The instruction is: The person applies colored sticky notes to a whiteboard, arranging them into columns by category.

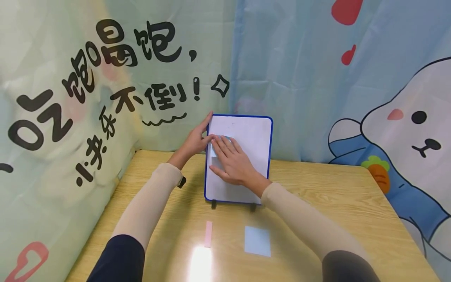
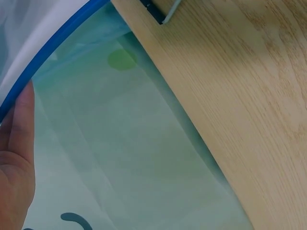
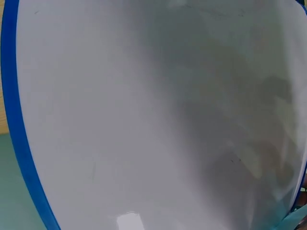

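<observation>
A small whiteboard [image 1: 255,145] with a blue frame stands upright on the table. My left hand [image 1: 193,141] grips its upper left edge, thumb toward the front; in the left wrist view, fingers [image 2: 23,127] lie against the blue rim [image 2: 50,53]. With straight fingers, my right hand [image 1: 232,161] presses a light blue paper note [image 1: 213,152] onto the board's left side. Most of that note is hidden under the hand. In the right wrist view the white surface [image 3: 96,120] fills the picture, and a blue paper corner [image 3: 291,220] shows at lower right.
On the wooden table [image 1: 303,227] in front of the board lie a narrow pink strip [image 1: 208,234] and a light blue square note [image 1: 257,241]. Black feet [image 1: 213,204] support the board. A printed cloth [image 1: 289,78] hangs behind the table and along its left side.
</observation>
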`<state>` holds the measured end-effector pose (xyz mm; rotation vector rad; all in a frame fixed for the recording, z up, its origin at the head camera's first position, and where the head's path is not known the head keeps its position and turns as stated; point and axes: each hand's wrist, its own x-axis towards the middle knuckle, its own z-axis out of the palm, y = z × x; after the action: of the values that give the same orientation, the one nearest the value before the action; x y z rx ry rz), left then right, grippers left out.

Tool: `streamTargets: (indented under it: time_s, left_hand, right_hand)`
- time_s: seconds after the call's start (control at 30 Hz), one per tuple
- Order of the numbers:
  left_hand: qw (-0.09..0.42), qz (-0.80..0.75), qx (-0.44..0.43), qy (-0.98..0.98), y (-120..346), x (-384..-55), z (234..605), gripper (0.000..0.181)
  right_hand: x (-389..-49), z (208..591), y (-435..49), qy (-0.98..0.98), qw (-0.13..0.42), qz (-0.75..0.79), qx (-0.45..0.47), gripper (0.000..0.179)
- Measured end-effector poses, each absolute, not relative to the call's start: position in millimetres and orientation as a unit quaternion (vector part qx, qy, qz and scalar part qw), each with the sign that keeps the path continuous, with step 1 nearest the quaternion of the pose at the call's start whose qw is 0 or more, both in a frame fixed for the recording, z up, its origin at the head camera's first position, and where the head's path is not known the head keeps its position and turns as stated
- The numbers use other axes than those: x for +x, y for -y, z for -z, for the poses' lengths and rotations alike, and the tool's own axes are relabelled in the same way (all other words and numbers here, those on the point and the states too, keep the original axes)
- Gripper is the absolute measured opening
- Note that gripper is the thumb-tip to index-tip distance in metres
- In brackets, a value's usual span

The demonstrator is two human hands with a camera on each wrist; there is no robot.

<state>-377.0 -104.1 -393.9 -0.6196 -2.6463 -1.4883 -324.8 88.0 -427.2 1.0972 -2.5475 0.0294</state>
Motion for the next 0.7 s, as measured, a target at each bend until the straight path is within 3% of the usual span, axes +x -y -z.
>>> streamTargets:
  time_s: [0.33, 0.5, 0.7]
  left_hand:
    - [0.004, 0.49, -0.191, 0.85, 105, -376, 392, 0.076]
    - [0.005, 0.488, -0.193, 0.851, 103, -376, 391, 0.076]
    - [-0.004, 0.491, -0.178, 0.853, 104, -375, 392, 0.077]
  right_hand:
    - [-328, 429, -95, 0.921, 0.168, -0.007, 0.352, 0.095]
    - [-327, 427, -100, 0.93, 0.148, 0.0, 0.337, 0.081]
    - [-326, 428, -109, 0.932, 0.149, 0.005, 0.331, 0.084]
